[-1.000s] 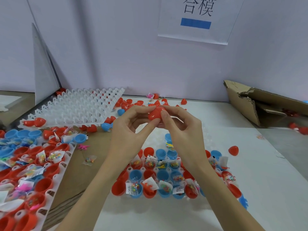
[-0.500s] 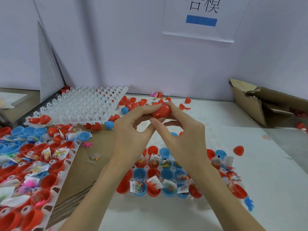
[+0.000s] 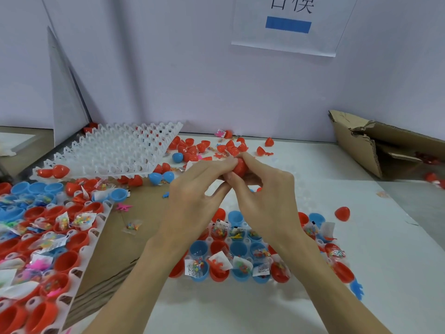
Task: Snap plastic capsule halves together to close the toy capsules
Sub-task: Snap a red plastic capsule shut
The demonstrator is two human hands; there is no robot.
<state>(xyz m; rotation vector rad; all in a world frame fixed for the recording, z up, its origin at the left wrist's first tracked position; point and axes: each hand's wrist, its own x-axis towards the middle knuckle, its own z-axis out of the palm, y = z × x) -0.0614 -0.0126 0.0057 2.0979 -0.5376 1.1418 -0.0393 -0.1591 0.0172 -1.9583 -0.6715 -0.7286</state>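
Observation:
A red capsule point(image 3: 241, 167) is squeezed between both hands above the table's middle. My left hand point(image 3: 192, 196) pinches its left side with fingertips and thumb. My right hand point(image 3: 267, 194) curls round its right side, index finger on top. Most of the capsule is hidden by the fingers. Below the hands lies a clear tray point(image 3: 248, 280) of open red and blue capsule halves holding small bagged toys.
A second filled tray point(image 3: 96, 227) lies at the left on cardboard. An empty white tray point(image 3: 115, 153) leans at the back left. Loose red halves point(image 3: 192, 148) are scattered behind the hands, one red half point(image 3: 342, 213) at the right. A torn cardboard box point(image 3: 361, 145) stands at the right.
Both hands, with the red capsule between them, have shifted slightly away from me and closed tighter around it. The camera has tilted down a little.

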